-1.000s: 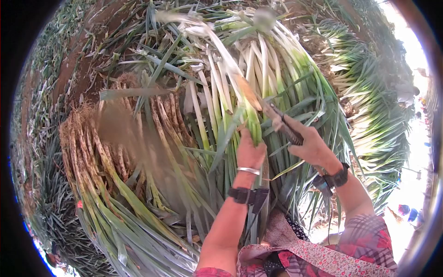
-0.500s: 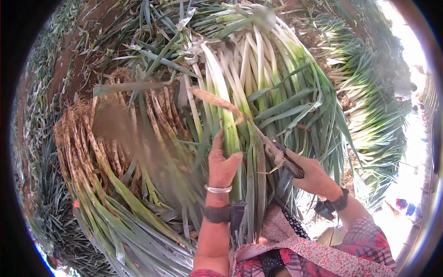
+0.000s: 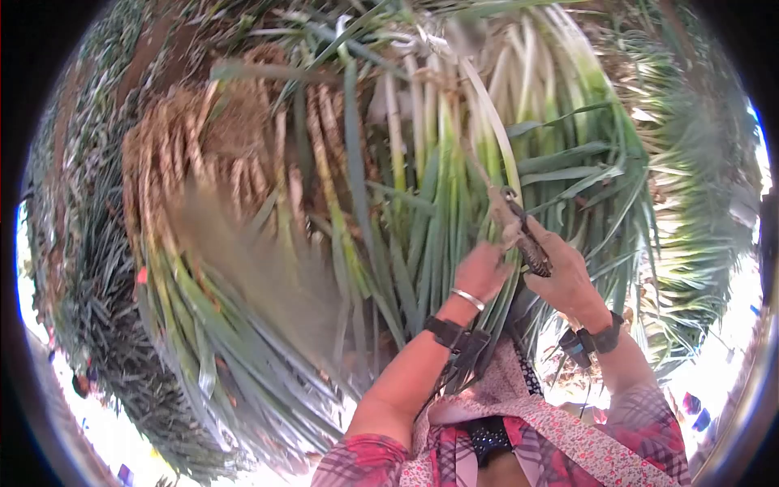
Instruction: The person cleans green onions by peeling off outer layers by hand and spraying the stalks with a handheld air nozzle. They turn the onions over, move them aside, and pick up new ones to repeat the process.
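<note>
In the head view, my right hand (image 3: 564, 272) is closed around a small tool (image 3: 533, 247) with a dark, textured handle; its working end is too blurred to make out. A brownish, dry-looking strip (image 3: 501, 213) lies against the tool. My left hand (image 3: 482, 272), with a bracelet at the wrist, is just left of the tool, its fingers curled and partly smeared by motion. It appears to grip the green part of a long green onion (image 3: 497, 122), whose white end points away from me. Cleaned green onions (image 3: 527, 73) with pale stalks lie beyond both hands.
At left lies a bundle of uncleaned green onions (image 3: 162, 219) with brown, soil-covered roots. A long row of green onions (image 3: 690, 187) runs along the right. Leaves (image 3: 81, 284) cover the ground at far left. A blurred smear hides part of the left-middle.
My left hand has moved right, close to the tool in my right hand. The green onion by it now leans differently. The view has shifted, so the bundles appear further right.
</note>
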`<state>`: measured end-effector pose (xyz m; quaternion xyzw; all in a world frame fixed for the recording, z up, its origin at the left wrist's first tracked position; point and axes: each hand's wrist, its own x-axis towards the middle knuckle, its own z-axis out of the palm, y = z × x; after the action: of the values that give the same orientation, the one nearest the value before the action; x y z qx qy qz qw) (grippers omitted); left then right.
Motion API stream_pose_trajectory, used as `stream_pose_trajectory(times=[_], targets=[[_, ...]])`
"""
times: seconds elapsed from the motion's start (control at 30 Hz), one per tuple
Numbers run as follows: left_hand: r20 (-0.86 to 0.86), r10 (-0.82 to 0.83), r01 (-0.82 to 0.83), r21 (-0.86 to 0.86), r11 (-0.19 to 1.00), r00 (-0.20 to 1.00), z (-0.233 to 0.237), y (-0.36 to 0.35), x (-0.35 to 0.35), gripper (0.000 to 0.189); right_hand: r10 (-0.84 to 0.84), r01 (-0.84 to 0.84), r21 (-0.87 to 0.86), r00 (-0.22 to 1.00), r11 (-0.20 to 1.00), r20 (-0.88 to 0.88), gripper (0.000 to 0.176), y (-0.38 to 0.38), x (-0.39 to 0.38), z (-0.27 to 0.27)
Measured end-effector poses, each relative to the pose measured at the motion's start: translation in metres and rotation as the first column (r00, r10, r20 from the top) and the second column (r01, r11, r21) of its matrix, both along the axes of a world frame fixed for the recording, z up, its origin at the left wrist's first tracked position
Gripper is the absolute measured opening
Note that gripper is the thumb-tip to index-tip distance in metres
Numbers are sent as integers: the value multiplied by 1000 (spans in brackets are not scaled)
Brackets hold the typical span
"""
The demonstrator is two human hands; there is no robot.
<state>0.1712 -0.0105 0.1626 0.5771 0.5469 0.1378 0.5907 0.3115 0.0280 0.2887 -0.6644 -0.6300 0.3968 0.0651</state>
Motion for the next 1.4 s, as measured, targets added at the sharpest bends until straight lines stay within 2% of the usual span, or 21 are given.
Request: stream_pose_trajectory(times=[0.03, 0.07, 0.1, 0.13, 0.17, 0.23, 0.27, 0.33, 0.37, 0.43, 0.47, 0.53, 0.57, 0.73, 0.83, 0.9, 1.03, 1.1, 1.2, 1.33, 1.4], targets=[[-61, 208, -196, 164, 967, 976, -2, 3, -19, 27, 12, -13, -16, 1000, 1000, -28, 77, -2, -9, -6], [-85, 402, -353, 338, 872, 912, -4, 7, -49, 19, 151, -151, -21, 988, 988, -30, 76, -4, -20, -11], [-217, 515, -339, 538, 772, 829, -10, 11, -83, 22, 283, -283, -23, 959, 959, -28, 74, -8, -32, -15], [-277, 611, -350, 617, 704, 741, -22, 12, -119, 25, 366, -368, -38, 930, 929, -34, 73, -13, -45, -21], [-446, 630, -364, 547, 754, 636, -22, 16, -151, 29, 364, -366, -38, 930, 930, -43, 73, -15, -59, -26], [-680, 562, -375, 422, 825, 471, -48, 9, -197, 35, 576, -580, -184, 814, 794, -81, 73, -18, -87, -37], [-684, 559, -375, 419, 827, 468, -48, 11, -198, 35, 577, -582, -187, 812, 792, -87, 73, -14, -101, -49], [-778, 316, -392, 98, 915, 543, -50, 14, -203, 39, 533, -542, -150, 840, 827, -99, 72, -4, -122, -79], [-780, 315, -393, 97, 914, 541, -51, 15, -206, 39, 534, -543, -150, 839, 826, -102, 72, -5, -127, -85], [-735, 434, -565, 84, 821, 521, -59, 18, -209, 42, 419, -416, 56, 908, 907, -35, 68, -4, -133, -91], [-638, 559, -608, 173, 775, 530, -74, 12, -213, 37, 420, -418, 54, 907, 907, -31, 68, -8, -133, -88], [-566, 632, -644, 217, 734, 529, -103, 0, -224, 33, 555, -553, -186, 831, 812, -49, 74, -17, -135, -71], [-487, 702, -679, 264, 685, 520, -115, -3, -227, 30, 559, -556, -187, 828, 810, -42, 74, -15, -136, -70], [-543, 684, -708, 212, 673, 488, -89, 9, -213, 30, 504, -503, -124, 863, 855, -24, 75, 1, -152, -87], [-508, 658, -586, 322, 744, 556, -81, 6, -209, 35, 476, -475, -64, 879, 878, 5, 75, 15, -161, -100], [-612, 532, -529, 209, 823, 585, -73, 8, -202, 33, 466, -465, -49, 884, 884, 32, 75, 26, -167, -112], [-583, 565, -533, 250, 808, 584, -72, 5, -197, 27, 442, -447, 47, 893, 893, 89, 74, 46, -177, -137], [-603, 554, -538, 233, 810, 573, -69, 9, -195, 30, 429, -438, 90, 897, 895, 105, 75, 58, -183, -145], [-711, 391, -470, 97, 878, 584, -64, 14, -196, 49, 431, -440, 80, 895, 894, 110, 74, 79, -191, -153], [-721, 393, -540, 31, 841, 571, -68, 14, -197, 44, 392, -408, 112, 909, 906, 141, 73, 111, -195, -167], [-534, 547, -542, 185, 820, 645, -69, 3, -201, 39, 306, -321, 158, 945, 934, 114, 73, 116, -192, -168]])
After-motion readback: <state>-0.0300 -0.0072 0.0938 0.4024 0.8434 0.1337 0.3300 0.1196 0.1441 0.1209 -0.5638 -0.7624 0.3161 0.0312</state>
